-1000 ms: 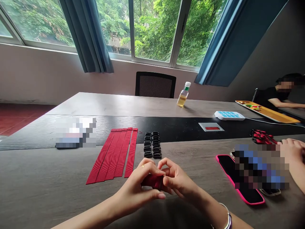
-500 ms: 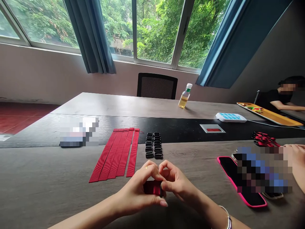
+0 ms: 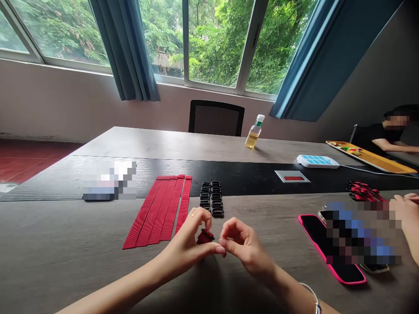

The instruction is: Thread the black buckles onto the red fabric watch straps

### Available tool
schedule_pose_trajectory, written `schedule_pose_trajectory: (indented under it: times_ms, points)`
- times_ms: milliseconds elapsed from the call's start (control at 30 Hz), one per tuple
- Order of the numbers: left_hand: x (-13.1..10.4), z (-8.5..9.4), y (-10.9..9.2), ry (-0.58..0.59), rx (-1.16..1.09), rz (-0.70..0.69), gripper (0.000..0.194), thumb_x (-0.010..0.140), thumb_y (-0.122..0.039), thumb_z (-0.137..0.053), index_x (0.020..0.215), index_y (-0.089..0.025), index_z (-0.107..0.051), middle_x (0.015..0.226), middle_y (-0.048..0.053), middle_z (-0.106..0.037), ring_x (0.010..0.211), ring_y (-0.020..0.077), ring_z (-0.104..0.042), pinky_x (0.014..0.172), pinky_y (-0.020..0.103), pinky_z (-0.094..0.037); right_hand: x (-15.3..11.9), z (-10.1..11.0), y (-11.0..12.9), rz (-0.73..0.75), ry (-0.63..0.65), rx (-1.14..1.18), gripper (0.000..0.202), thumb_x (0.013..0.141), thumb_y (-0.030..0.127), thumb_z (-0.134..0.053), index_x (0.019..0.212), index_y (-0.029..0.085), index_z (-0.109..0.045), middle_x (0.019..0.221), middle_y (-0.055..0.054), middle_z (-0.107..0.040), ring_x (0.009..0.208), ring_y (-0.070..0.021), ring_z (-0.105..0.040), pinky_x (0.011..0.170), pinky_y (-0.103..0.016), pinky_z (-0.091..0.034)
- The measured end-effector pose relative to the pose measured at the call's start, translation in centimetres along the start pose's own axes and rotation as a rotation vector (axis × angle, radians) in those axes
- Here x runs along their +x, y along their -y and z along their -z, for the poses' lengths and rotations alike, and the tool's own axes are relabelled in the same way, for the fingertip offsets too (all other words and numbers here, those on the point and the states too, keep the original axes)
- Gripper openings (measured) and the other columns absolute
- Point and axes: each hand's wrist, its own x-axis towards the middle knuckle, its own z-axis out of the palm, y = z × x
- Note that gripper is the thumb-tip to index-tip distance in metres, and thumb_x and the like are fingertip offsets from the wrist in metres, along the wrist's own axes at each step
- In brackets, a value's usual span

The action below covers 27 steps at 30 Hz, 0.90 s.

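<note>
My left hand [image 3: 191, 244] is curled around a short red strap with a black buckle [image 3: 205, 236], thumb below and fingers above. My right hand [image 3: 246, 245] is closed in a pinch close by, its fingertips at my left thumb tip. A thin pale sliver shows at that pinch, too small to name. Beyond my left hand, several flat red webbing strips [image 3: 153, 213] lie side by side on the table. Just past my fingers stand two columns of black buckles [image 3: 216, 201]; my left hand covers the nearest part of the left column.
At right lie a pink-edged phone [image 3: 330, 248], a pile of red and black pieces [image 3: 363, 191] and another person's hand [image 3: 406, 218]. Farther back are a bottle [image 3: 253, 133], a white power strip [image 3: 318, 162], a small clear packet [image 3: 292, 176] and a yellow tray [image 3: 376, 158].
My left hand has risen slightly away from me with the red strap and turned it, showing the black buckle. My right fingers have come off the strap and now pinch beside it.
</note>
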Motion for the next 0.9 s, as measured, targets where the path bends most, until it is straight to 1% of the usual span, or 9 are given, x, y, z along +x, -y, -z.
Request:
schedule_pose_trajectory:
  times_ms: [67, 133, 267, 333, 400, 500, 600, 767, 900]
  points:
    - [0.1, 0.0, 0.3, 0.123, -0.034, 0.122, 0.033, 0.073, -0.041, -0.066, 0.071, -0.019, -0.042, 0.068, -0.004, -0.045, 0.059, 0.0114, -0.044, 0.052, 0.023, -0.038, 0.1, 0.0, -0.2, 0.015, 0.017, -0.094, 0.031, 0.073, 0.043, -0.067, 0.074, 0.018, -0.049, 0.068, 0.003, -0.051, 0.061, -0.0093, -0.051, 0.06, -0.023, -0.043]
    - [0.2, 0.3, 0.4, 0.17, 0.001, 0.166, 0.028, 0.077, -0.041, -0.06, 0.074, -0.019, -0.043, 0.069, -0.004, -0.046, 0.054, 0.01, -0.043, 0.047, 0.021, -0.035, 0.4, 0.2, -0.6, 0.032, 0.011, -0.198, 0.028, 0.076, 0.043, -0.063, 0.077, 0.018, -0.05, 0.07, 0.002, -0.053, 0.065, -0.0105, -0.052, 0.063, -0.024, -0.043]
    - [1.1, 2.8, -0.7, 0.001, 0.377, -0.068, 0.018, 0.083, -0.036, -0.051, 0.077, -0.019, -0.048, 0.078, 0.001, -0.053, 0.074, 0.0166, -0.05, 0.067, 0.029, -0.041, 0.9, 1.2, -1.1, 0.112, -0.032, -0.526, 0.013, 0.081, 0.032, -0.055, 0.079, 0.019, -0.054, 0.074, 0.0, -0.057, 0.068, -0.0122, -0.052, 0.065, -0.026, -0.042]
    - [1.6, 4.3, -1.4, 0.028, 0.545, -0.095, 0.023, 0.085, -0.039, -0.047, 0.073, -0.02, -0.048, 0.074, 0.001, -0.054, 0.074, 0.0179, -0.05, 0.067, 0.03, -0.04, 1.0, 1.5, -1.2, 0.151, -0.055, -0.649, 0.009, 0.081, 0.027, -0.052, 0.08, 0.019, -0.056, 0.078, -0.001, -0.059, 0.071, -0.0133, -0.053, 0.066, -0.026, -0.041]
    - [1.9, 5.2, -1.8, 0.096, 0.694, -0.036, 0.026, 0.086, -0.042, -0.046, 0.073, -0.02, -0.049, 0.074, 0.001, -0.057, 0.074, 0.0193, -0.052, 0.064, 0.03, -0.04, 1.1, 1.6, -1.2, 0.168, -0.059, -0.693, 0.009, 0.081, 0.026, -0.051, 0.081, 0.019, -0.056, 0.08, -0.002, -0.06, 0.072, -0.0138, -0.054, 0.065, -0.026, -0.042]
    - [2.0, 4.9, -1.2, 0.17, 0.872, 0.033, 0.025, 0.081, -0.044, -0.054, 0.077, -0.02, -0.054, 0.078, 0.004, -0.063, 0.08, 0.0234, -0.055, 0.065, 0.031, -0.041, 1.0, 1.5, -1.3, 0.172, -0.054, -0.706, 0.009, 0.081, 0.026, -0.051, 0.082, 0.019, -0.057, 0.08, -0.002, -0.061, 0.072, -0.014, -0.055, 0.065, -0.026, -0.043]
    - [1.9, 3.6, 0.0, 0.178, 0.944, 0.047, 0.02, 0.077, -0.037, -0.062, 0.08, -0.018, -0.056, 0.077, 0.006, -0.065, 0.08, 0.0265, -0.056, 0.066, 0.033, -0.042, 1.0, 1.3, -1.5, 0.169, -0.059, -0.708, 0.008, 0.081, 0.026, -0.051, 0.082, 0.019, -0.057, 0.079, -0.002, -0.061, 0.072, -0.0144, -0.055, 0.065, -0.026, -0.043]
    - [1.8, 2.8, 0.9, 0.178, 0.924, 0.021, 0.011, 0.08, -0.028, -0.058, 0.086, -0.018, -0.058, 0.081, 0.006, -0.068, 0.082, 0.0266, -0.056, 0.071, 0.036, -0.043, 1.0, 1.5, -1.4, 0.14, -0.08, -0.71, 0.009, 0.079, 0.025, -0.053, 0.086, 0.019, -0.056, 0.085, -0.003, -0.06, 0.077, -0.0153, -0.055, 0.07, -0.029, -0.044]
    - [1.6, 2.7, 1.0, 0.162, 0.822, -0.019, 0.011, 0.079, -0.023, -0.056, 0.088, -0.019, -0.057, 0.082, 0.005, -0.068, 0.082, 0.025, -0.056, 0.07, 0.035, -0.044, 1.1, 1.7, -1.3, 0.098, -0.047, -0.717, 0.032, 0.073, 0.022, -0.061, 0.105, 0.021, -0.054, 0.108, -0.006, -0.058, 0.097, -0.0196, -0.053, 0.079, -0.033, -0.043]
